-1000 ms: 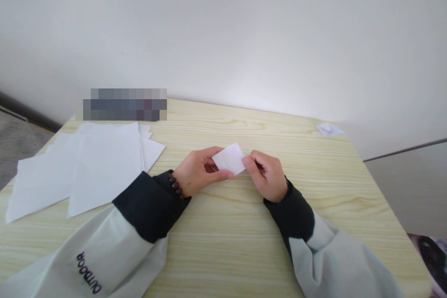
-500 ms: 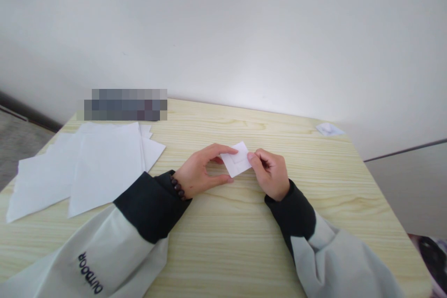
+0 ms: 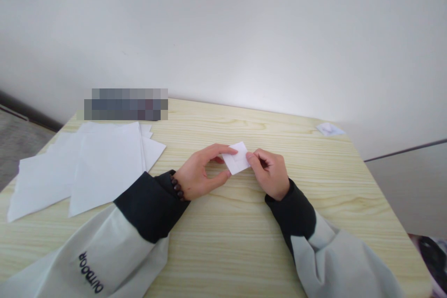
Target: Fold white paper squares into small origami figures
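Between my two hands is a small folded white paper, roughly square, with crease lines across its face. My left hand grips its left side, the index finger lying over the top and the thumb at the lower edge. At the right corner, the thumb and curled fingers of my right hand pinch the paper. The remaining fingers of both hands are partly hidden. The paper is held over the middle of the wooden table.
Several loose white sheets lie overlapping on the table's left side. Behind them is a blurred-out dark object. A small folded paper piece rests near the far right corner. A white wall borders the far edge.
The lower edge of the folded paper has risen slightly, and my left thumb has shifted a little up and left onto it. My right hand has barely moved.
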Tool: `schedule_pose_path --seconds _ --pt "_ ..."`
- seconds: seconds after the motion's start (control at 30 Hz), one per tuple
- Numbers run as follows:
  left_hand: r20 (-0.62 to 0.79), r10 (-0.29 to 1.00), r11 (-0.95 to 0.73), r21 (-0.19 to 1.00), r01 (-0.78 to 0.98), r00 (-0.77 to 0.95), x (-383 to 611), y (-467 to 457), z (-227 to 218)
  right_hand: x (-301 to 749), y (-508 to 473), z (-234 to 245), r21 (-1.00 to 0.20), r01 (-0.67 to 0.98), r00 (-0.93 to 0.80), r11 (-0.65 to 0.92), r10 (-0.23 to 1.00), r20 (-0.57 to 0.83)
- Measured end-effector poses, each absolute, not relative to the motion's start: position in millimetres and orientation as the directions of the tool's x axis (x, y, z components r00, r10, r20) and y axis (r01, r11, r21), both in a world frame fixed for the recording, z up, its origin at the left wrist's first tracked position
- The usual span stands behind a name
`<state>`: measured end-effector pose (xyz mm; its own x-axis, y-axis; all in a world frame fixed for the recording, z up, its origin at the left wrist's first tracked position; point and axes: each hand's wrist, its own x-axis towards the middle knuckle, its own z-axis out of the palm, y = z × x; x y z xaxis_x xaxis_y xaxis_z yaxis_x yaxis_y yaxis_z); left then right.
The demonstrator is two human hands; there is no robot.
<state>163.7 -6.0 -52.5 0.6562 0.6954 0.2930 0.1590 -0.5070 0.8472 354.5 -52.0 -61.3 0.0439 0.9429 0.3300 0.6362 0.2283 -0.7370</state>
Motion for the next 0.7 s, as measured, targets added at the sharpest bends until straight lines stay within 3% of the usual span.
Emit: schedule_pose_path --seconds 0.13,0.37,0.53,0.7 --pt "0.342 0.698 -0.579 0.786 0.215 0.629 164 -4 -54 355 -52 -61 -0.729 0.643 0.033 0.233 0.943 0.330" --pt "0.536 0.566 -0.820 0.444 0.361 0.627 160 1 -59 358 -46 -64 -0.559 0.775 -0.069 0.296 0.918 0.390" --pt "0.515 0.507 -0.862 0.305 0.404 0.691 159 2 -63 368 -45 -63 -0.583 0.704 -0.207 0.406 0.902 0.378" --pt "0.465 0.520 -0.854 0.281 0.438 0.717 159 1 -65 374 -48 -61 -0.571 0.650 -0.341 0.502 0.863 0.372"
